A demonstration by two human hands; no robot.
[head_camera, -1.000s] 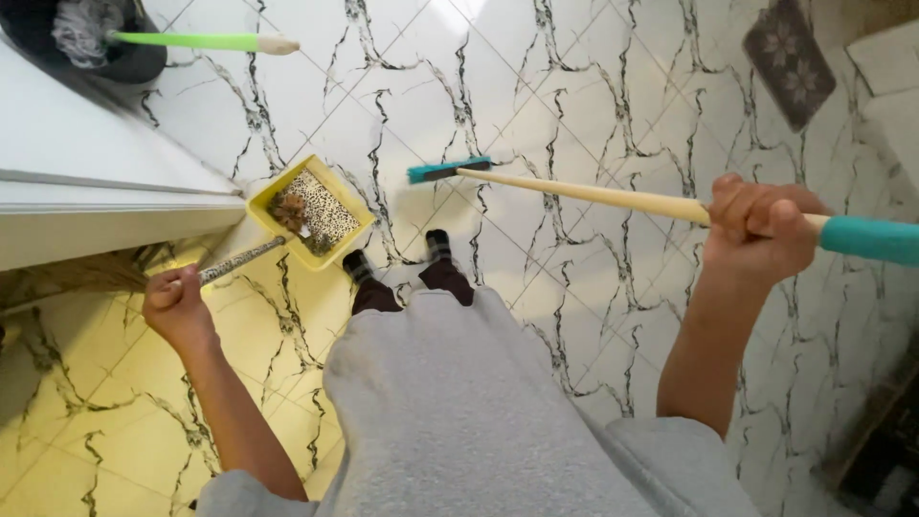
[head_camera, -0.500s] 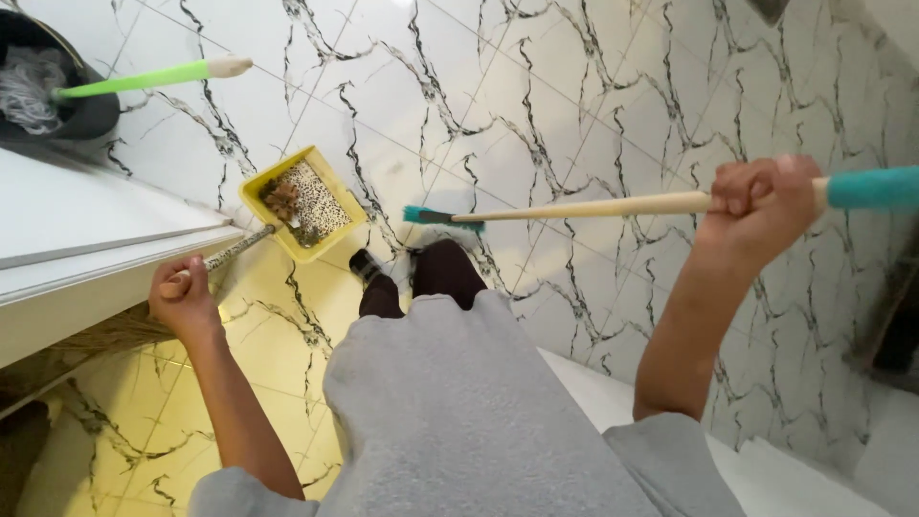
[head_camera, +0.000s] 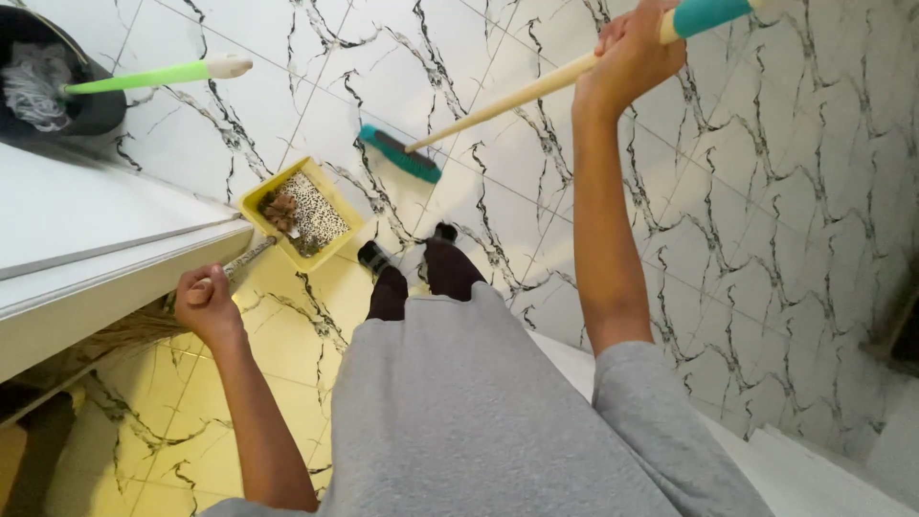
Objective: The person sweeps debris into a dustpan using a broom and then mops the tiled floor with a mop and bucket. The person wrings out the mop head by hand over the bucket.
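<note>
fingers of our left hand (head_camera: 206,304) clench the handle of the yellow dustpan (head_camera: 302,213), held low at ten o'clock to keep its debris in. our right hand (head_camera: 632,53), up at one o'clock, grips the wooden broom handle (head_camera: 507,99), keeping its teal brush head (head_camera: 400,153) on the marble floor (head_camera: 766,191) beside the pan.

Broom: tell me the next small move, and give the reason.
Probably lower the broom head back to the tiles. The right hand holds its stick high, bristles apparently lifted beyond the yellow dustpan, which the left hand holds by its handle, already holding sweepings.
</note>
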